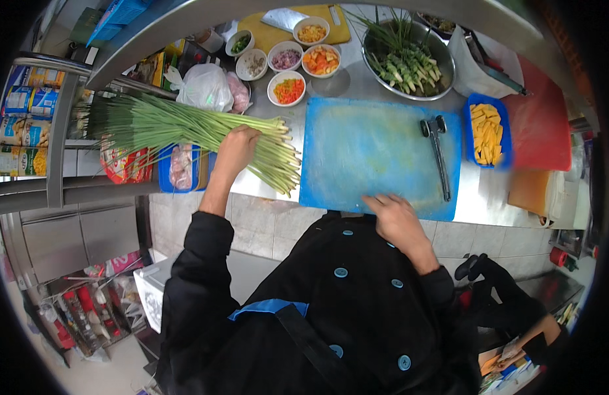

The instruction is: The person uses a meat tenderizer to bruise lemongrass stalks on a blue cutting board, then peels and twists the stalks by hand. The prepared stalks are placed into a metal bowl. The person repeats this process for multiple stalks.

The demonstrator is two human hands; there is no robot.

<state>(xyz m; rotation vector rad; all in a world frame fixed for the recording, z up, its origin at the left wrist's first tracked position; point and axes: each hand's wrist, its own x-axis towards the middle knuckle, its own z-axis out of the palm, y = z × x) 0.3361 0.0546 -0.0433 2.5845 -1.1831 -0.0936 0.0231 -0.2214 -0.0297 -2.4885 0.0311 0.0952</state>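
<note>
My left hand point(237, 150) is on a large bunch of long green stalks point(195, 121) with pale ends, its fingers curled onto the stalks. They look like lemongrass or spring onions. The pale ends point right, just beside a blue cutting board point(363, 153). Over the board's near edge is my right hand point(400, 222), slightly blurred and holding nothing, fingers a little apart. A dark mallet point(439, 155), apparently a meat tenderizer, lies on the board's right side. Beyond the board, a steel bowl point(450, 81) holds cut green stalks point(408, 69).
Several white bowls of chopped food, including red and orange dice point(288, 91), stand behind the board. A blue tub point(507, 143) of yellow pieces sits right of it, near a red board point(541, 123). A metal shelf rail point(304, 10) crosses overhead. Another person's arm point(531, 335) shows behind me.
</note>
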